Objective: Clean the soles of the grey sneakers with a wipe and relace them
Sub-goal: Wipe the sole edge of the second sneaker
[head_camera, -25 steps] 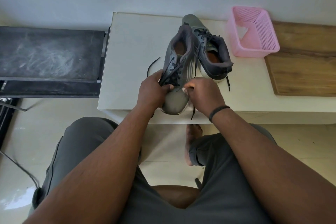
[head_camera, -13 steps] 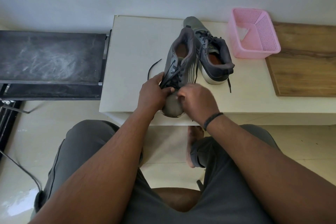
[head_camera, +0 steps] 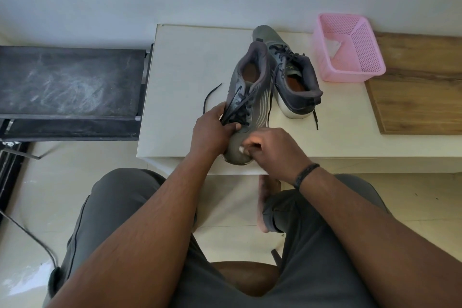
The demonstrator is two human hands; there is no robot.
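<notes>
Left grip [head_camera: 212, 130] clamps near sneaker [head_camera: 246, 107] laces; right grip [head_camera: 270, 150] at toe

Both hands curled (left [head_camera: 212, 130], right [head_camera: 271, 150]), forearms converging forward.

Cream desk [head_camera: 190, 77] carrying two grey sneakers: near sneaker [head_camera: 246, 97] lying toe toward front edge, far sneaker [head_camera: 292, 75] sitting just beside it. Pink basket [head_camera: 350, 47] resting at back right, touching wooden board [head_camera: 420, 92].
</notes>
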